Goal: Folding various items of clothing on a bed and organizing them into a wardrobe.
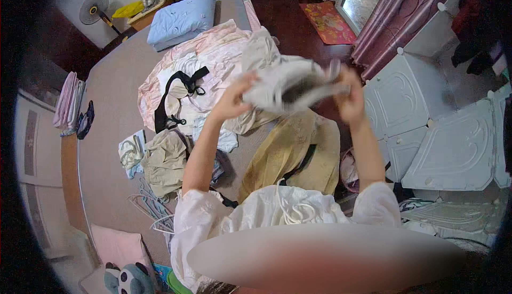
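Observation:
Both my hands hold up a light grey-white cloth garment (268,88), blurred by motion, with a dark opening showing. My left hand (236,100) grips its left side, and my right hand (349,94) has the edge at the right. Below and behind it, pale pink and white clothing (224,40) lies spread on the bed (112,90). A black strap-like garment (162,110) rests on top of that heap. Nearer to me are a crumpled beige garment (164,162) and a tan patterned cloth (264,158).
Several hangers (150,206) lie at the bed's near left. A folded blue quilt (182,20) sits at the far end. Folded clothes (66,100) hang over the left bed edge. White cabinet doors (452,150) stand at the right, near a basket (349,174).

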`<state>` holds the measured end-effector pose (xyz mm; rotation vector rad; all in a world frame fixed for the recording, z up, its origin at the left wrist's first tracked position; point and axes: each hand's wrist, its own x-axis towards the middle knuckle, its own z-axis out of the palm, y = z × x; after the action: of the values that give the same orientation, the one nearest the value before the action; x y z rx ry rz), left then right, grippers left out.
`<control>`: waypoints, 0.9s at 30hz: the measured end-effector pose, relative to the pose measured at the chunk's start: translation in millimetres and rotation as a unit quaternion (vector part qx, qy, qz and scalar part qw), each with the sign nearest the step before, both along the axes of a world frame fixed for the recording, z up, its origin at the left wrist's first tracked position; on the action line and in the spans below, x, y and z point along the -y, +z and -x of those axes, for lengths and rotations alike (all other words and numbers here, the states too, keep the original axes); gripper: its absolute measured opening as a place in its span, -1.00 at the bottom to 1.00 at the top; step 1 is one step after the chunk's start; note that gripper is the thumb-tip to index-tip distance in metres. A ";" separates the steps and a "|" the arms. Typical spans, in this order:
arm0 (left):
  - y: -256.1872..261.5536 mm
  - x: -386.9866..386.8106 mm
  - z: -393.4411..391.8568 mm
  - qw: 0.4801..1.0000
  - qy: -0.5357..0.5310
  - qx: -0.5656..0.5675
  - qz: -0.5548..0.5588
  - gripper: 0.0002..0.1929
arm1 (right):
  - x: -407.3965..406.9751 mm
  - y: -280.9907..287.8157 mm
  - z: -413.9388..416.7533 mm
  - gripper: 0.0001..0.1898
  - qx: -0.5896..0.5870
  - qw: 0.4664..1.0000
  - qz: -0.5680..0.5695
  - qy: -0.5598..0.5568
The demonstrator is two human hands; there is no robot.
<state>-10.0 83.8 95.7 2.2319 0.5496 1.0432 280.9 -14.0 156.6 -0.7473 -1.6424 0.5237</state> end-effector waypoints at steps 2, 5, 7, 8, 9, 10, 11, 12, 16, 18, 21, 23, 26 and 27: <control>-21.0 10.2 15.1 0.987 -0.133 -0.038 0.080 -0.54 | 36.8 -60.8 -6.6 -0.84 0.006 0.992 0.010 0.125; -63.8 17.5 5.5 0.936 -0.251 -0.149 0.195 -0.55 | 108.3 -120.2 -7.7 -0.78 0.125 0.952 0.226 0.164; -92.0 34.9 -21.4 0.982 -0.009 -0.176 0.068 -0.51 | 136.5 -112.2 8.8 -0.79 0.133 0.932 0.300 0.155; -111.7 38.4 -36.1 0.982 -0.040 -0.179 0.046 -0.48 | 147.9 -115.0 11.0 -0.80 0.147 0.918 0.330 0.162; -122.5 43.5 -52.7 0.974 -0.064 -0.218 0.004 -0.49 | 153.8 -117.2 11.7 -0.80 0.161 0.904 0.359 0.170; -129.5 52.5 -70.3 0.962 -0.088 -0.255 -0.038 -0.49 | 159.2 -119.1 7.6 -0.83 0.158 0.908 0.351 0.163; -136.1 64.6 -83.5 0.962 -0.095 -0.255 -0.037 -0.49 | 162.8 -120.4 4.2 -0.83 0.155 0.908 0.355 0.159; -140.0 79.0 -95.6 0.953 -0.117 -0.274 -0.056 -0.50 | 164.2 -120.0 -0.3 -0.83 0.185 0.908 0.342 0.157; -160.7 124.0 -122.4 0.911 -0.182 -0.344 -0.136 -0.53 | 166.2 -109.9 -6.5 -0.87 0.179 0.905 0.355 0.155; -202.8 139.9 -124.8 0.901 -0.209 -0.322 -0.202 -0.55 | 158.2 -114.6 -7.0 -0.88 0.152 0.924 0.331 0.119; -275.2 144.4 -132.5 0.917 -0.258 -0.226 -0.205 -0.59 | 139.0 -159.6 -21.1 -0.88 0.030 0.927 0.373 -0.007; -261.9 144.4 -137.8 0.762 -0.285 0.044 0.579 -0.57 | 119.2 -180.9 -26.3 -0.87 -0.028 0.918 0.388 -0.077; -231.3 120.6 -128.3 0.791 -0.208 0.031 0.574 -0.54 | 76.8 -191.7 -25.5 -0.84 -0.204 0.886 0.399 -0.121; -218.6 106.0 -126.1 0.803 -0.174 0.024 0.569 -0.52 | 63.1 -216.1 -33.0 -0.82 -0.177 0.894 0.391 -0.127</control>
<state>116.0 -22.1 -122.9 1.1393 0.5094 0.3548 313.8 -77.2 -59.4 -1.3395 -0.9390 1.0835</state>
